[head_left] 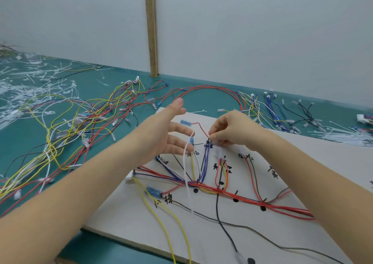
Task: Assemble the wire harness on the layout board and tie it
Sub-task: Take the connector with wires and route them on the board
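Near edge: yellow wires (pixel 161 219) and a black wire (pixel 222 221) are trailing loose off the layout board (pixel 302 241), not yet routed. Mid-board: the wire harness (pixel 232 193) is lying along the pegs, red trunk running right, branches fanning toward hand-written labels. A white cable tie (pixel 186 173) is looping the junction where the branches meet; whether it is cinched, cannot tell. Judgement: routing partly done, most tying still outstanding.

Right hand (pixel 232 128) is pinching the purple branch ends (pixel 204 162) together with a red lead (pixel 199 127) at a peg, fingertips closed tight. Left hand (pixel 171 134) is hovering just beside, fingers spread wide, holding nothing.

Beyond the board: loose spare wires (pixel 84 122) are tangling over the green table (pixel 30 183) at left, cable ties (pixel 24 86) are heaped far left and right. A red loop is lying just past the board's far edge, likely to snag incoming branches.
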